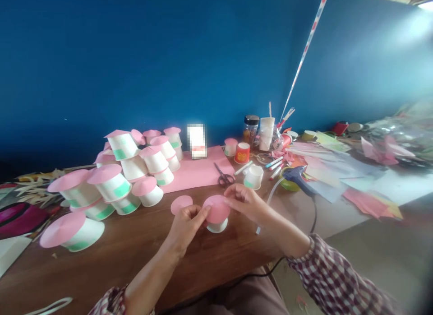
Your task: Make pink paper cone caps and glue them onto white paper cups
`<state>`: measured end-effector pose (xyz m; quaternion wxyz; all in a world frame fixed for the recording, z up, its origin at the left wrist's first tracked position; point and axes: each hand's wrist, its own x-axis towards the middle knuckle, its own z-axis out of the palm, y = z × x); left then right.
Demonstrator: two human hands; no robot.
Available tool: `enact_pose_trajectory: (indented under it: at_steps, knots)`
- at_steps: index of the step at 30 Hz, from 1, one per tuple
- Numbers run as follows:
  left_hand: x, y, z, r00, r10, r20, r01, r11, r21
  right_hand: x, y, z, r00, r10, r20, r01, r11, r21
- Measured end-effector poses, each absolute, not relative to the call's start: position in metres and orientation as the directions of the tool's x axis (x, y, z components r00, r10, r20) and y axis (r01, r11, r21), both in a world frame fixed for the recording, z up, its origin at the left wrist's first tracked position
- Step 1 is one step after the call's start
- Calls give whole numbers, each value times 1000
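Note:
A pink paper disc (219, 207) lies over a white paper cup (217, 226) on the brown table in front of me. My left hand (191, 221) pinches the disc's left edge, thumb on top. At the disc's upper right edge, the thumb and fingertips of my right hand (244, 201) close on the rim. Only the lower part of the cup shows; the disc hides the rest. Another pink disc (180, 202) rests just beyond my left hand, partly covered by it.
Several pink-topped cups (115, 184) are stacked at left. Black scissors (223, 176) lie by a pink sheet (192, 170). To the right are a red cup (242, 153), an upright white cup (253, 177), markers (274, 162), a glue gun (299, 177) with its cord, and loose paper.

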<state>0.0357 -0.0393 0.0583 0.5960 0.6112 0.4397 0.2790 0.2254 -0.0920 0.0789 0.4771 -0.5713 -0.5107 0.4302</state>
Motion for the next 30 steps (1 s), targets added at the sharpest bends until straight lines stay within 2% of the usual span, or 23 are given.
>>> enact_pose_trajectory:
  at_steps: [25,30]
  knots:
    - [35,-37,50,458,868,-190,265,70,962,226,-91,57,74,996,-44,143,-54,-988]
    - [35,-37,48,447,876,-180,244,74,967,225,-93,61,96,994,-45,205,-63,-977]
